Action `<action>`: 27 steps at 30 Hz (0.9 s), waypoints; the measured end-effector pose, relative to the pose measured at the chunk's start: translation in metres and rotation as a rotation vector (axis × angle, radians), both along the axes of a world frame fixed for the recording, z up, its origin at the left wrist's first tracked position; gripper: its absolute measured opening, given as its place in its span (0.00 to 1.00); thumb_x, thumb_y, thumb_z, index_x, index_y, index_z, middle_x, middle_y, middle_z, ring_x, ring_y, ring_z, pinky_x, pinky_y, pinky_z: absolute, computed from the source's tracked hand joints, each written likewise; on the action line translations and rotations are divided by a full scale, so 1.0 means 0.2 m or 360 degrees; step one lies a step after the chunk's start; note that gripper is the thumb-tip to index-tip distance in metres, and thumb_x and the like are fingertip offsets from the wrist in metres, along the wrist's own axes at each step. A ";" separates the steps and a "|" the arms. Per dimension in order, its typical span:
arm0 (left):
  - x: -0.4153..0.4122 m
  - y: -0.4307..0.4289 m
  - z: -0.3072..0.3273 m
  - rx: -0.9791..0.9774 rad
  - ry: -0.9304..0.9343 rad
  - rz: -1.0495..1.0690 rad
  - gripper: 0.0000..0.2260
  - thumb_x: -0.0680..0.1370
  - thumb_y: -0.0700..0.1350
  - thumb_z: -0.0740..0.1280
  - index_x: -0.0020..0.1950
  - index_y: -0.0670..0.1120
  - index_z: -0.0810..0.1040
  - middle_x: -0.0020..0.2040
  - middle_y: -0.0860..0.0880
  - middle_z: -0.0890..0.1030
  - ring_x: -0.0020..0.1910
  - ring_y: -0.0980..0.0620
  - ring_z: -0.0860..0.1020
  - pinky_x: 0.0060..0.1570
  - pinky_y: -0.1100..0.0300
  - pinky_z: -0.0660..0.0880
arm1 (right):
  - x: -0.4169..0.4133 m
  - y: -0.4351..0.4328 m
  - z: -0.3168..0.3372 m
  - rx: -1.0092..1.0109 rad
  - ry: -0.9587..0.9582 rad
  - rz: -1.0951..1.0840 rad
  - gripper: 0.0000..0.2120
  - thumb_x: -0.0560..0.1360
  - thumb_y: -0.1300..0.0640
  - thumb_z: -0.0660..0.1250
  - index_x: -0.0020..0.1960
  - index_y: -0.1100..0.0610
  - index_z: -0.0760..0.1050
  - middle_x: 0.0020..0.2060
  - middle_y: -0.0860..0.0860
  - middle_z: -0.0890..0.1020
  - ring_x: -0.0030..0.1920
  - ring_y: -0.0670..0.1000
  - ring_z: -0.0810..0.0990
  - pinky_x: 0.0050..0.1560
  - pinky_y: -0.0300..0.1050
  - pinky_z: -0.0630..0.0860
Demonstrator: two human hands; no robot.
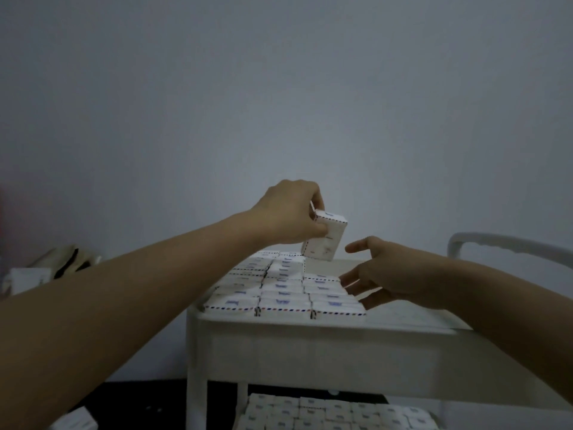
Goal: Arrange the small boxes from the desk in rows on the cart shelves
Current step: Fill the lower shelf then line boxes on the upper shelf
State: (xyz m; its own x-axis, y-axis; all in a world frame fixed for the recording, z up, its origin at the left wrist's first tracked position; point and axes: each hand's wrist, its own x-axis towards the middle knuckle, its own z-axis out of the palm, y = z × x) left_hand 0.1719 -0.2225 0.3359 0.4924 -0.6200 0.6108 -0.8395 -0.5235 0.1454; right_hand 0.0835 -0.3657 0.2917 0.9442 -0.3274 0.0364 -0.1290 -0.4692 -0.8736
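The left grip (pixel 294 212) is holding a small box (pixel 325 240) above the rows (pixel 279 290) on the cart (pixel 310 342) while the right grip (pixel 387 271) is hovering wide beside them.

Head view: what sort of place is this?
Probably a plain indoor storeroom or workroom: a white cart with shelves, small boxes laid in rows on it, and a bare wall behind.

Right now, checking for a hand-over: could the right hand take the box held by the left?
Probably yes: the right hand is open, just below and right of the box the left hand pinches above the cart shelf, with only air between them.
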 end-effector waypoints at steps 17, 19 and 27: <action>0.07 0.02 -0.07 0.0671 0.0277 -0.0032 0.08 0.75 0.51 0.72 0.53 0.53 0.83 0.48 0.57 0.81 0.51 0.57 0.78 0.57 0.58 0.74 | 0.00 0.02 -0.02 -0.0412 -0.0034 0.0050 0.28 0.78 0.69 0.60 0.73 0.50 0.56 0.61 0.56 0.75 0.43 0.51 0.83 0.39 0.47 0.83; 0.06 0.03 -0.08 0.0717 0.0252 -0.0026 0.08 0.77 0.50 0.69 0.55 0.53 0.83 0.52 0.56 0.82 0.54 0.56 0.77 0.56 0.60 0.72 | -0.01 0.02 -0.02 -0.0522 -0.0189 0.0028 0.27 0.78 0.68 0.60 0.71 0.50 0.58 0.62 0.54 0.75 0.47 0.51 0.82 0.44 0.49 0.83; -0.19 0.33 -0.10 0.0219 -0.0151 -0.0071 0.09 0.77 0.53 0.67 0.56 0.56 0.80 0.48 0.61 0.80 0.43 0.63 0.78 0.44 0.66 0.69 | -0.17 0.24 0.02 -0.0673 -0.1428 0.0159 0.16 0.76 0.67 0.60 0.57 0.48 0.73 0.43 0.45 0.82 0.46 0.44 0.82 0.40 0.42 0.80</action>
State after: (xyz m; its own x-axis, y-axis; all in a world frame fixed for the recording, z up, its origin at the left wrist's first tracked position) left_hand 0.1335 -0.1575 0.3169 0.4067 -0.7210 0.5610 -0.8688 -0.4951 -0.0065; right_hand 0.0488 -0.3171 0.2952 0.5324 -0.0431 0.8454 0.5545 -0.7368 -0.3868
